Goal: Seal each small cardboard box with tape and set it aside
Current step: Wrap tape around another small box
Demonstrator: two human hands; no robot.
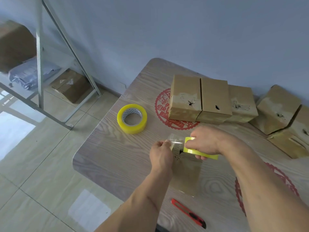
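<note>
The right hand (205, 141) grips a yellow tape roll (199, 150) with fingers curled round it, and the left hand (160, 151) pinches the free end of a clear tape strip (175, 141) pulled out toward nine o'clock. The strip is stretched between the two hands just above the box (185, 173), probably so it can be laid flat without wrinkling. That box lies on the surface (117, 156) right under the hands, its long axis running from twelve to six o'clock and its near end pointing at the person; much of its top looks glossy, as if already taped, though blur makes this hard to tell.

At twelve o'clock from the hands stands a row of boxes (214, 97) pushed side by side, and two more boxes (282, 118) sit at two o'clock, seemingly the set-aside pile, kept out of the working area. A spare tape roll (132, 118) rests flat at ten o'clock, within reach. A red box cutter (189, 213) lies at six o'clock near the surface's edge, its length slanting from eleven to five o'clock, handy for cutting the strip.
</note>
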